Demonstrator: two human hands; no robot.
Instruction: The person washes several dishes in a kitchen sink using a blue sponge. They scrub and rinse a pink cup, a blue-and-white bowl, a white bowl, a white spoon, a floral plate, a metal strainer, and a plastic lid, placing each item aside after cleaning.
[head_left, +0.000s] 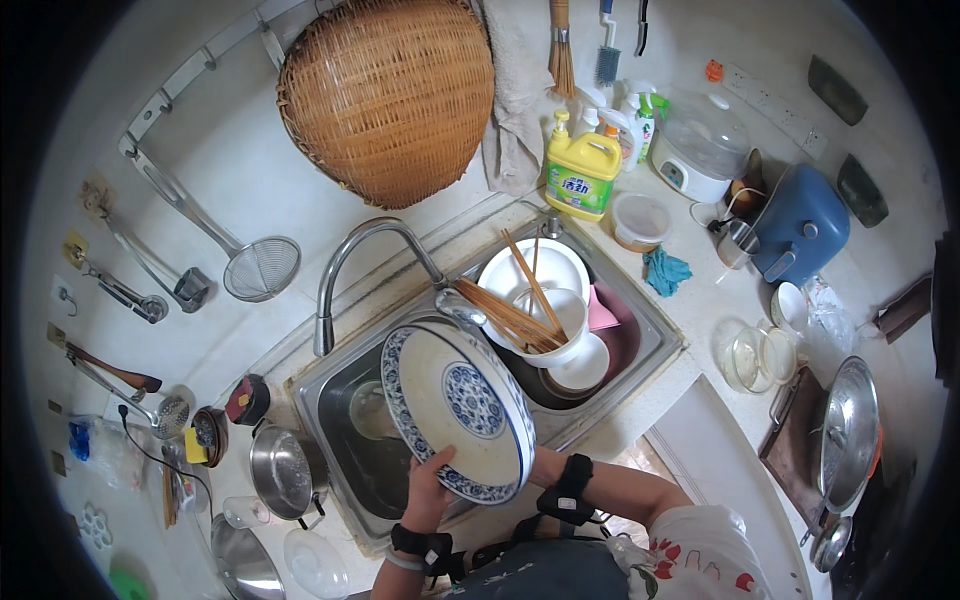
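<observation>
A large white bowl with blue floral patterns (472, 401) is tilted on its side over the left sink basin (352, 472). My left hand (431, 484) grips its lower rim, thumb on the inner face. Behind the bowl's right side is my right hand (545, 466), its fingers hidden by the bowl. In the right basin (626, 345), a white pot-shaped bowl (574, 319) holds several wooden chopsticks (510, 319), with a white plate (555, 262) behind it and a smaller white bowl (585, 364) below. The chrome faucet (386, 225) arches over the left basin. A round dish (373, 411) lies in that basin.
Left of the sink stand a steel pot (281, 472) and a clear plastic lid (315, 562). A yellow detergent jug (581, 176), lidded tub (640, 217) and teal cloth (666, 271) sit behind right. Glass bowls (750, 360) and a blue appliance (802, 221) stand farther right.
</observation>
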